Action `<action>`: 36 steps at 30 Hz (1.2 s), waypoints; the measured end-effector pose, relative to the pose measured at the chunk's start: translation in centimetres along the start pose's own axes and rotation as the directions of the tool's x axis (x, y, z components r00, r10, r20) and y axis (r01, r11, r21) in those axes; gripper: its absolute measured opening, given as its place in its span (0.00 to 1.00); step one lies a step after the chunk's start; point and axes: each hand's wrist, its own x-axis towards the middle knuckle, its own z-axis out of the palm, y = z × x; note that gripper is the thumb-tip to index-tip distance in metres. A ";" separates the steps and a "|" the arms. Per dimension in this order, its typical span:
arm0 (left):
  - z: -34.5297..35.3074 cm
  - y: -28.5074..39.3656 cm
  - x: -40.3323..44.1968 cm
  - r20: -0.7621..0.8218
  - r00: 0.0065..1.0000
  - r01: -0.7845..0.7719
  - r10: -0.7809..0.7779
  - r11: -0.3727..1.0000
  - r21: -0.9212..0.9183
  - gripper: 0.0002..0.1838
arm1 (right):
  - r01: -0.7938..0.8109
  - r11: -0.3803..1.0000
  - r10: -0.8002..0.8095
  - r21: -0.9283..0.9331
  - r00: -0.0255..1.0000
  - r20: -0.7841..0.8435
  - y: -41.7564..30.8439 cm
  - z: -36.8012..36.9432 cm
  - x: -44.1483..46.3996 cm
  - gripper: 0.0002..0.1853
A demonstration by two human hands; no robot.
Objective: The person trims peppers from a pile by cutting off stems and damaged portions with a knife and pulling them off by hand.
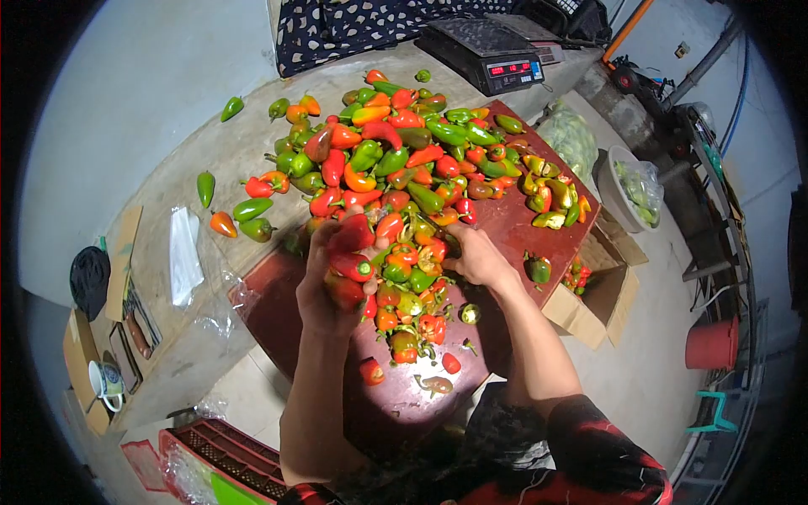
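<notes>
The left hand (pixel 318 290), left of the frame's centre, is closed around red peppers (pixel 346 266), its fingers curled about them and their ends showing toward the middle. The right hand (pixel 478 257), just right of centre, reaches into the edge of the heap with its fingers bent; its fingertips are partly hidden, and I cannot tell whether its grip is closed on anything.

Between the hands and below them, cut peppers (pixel 406 303) lie in a loose pile on the dark red bench (pixel 530 236), showing pale insides and stem ends. A few loose pieces are scattered in front of the pile, toward the lower middle of the frame. Beyond the hands, whole peppers (pixel 368 156) in red, orange and green fill the upper middle, spreading from the bench onto the concrete ledge (pixel 168 168). More cut pieces sit together at the right of the bench, and a single dark green and red pepper (pixel 539 269) lies nearer its right edge.

At the top right, a scale (pixel 492 63) with lit red digits stands on the ledge. Below it at the right are a round tub (pixel 619 210) and an open cardboard box (pixel 624 290) with small red and green pieces inside. At the far right are a red bucket (pixel 711 347) and a teal stool (pixel 714 414). A mug (pixel 108 383) stands in the lower left, near a brown-handled knife (pixel 137 335).
</notes>
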 end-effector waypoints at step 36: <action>1.1 -1.0 0.3 -0.220 0.921 0.341 -0.322 0.394 0.854 0.18 | 0.117 0.772 -0.147 0.624 0.989 -0.004 -6.8 -3.9 -4.3 0.14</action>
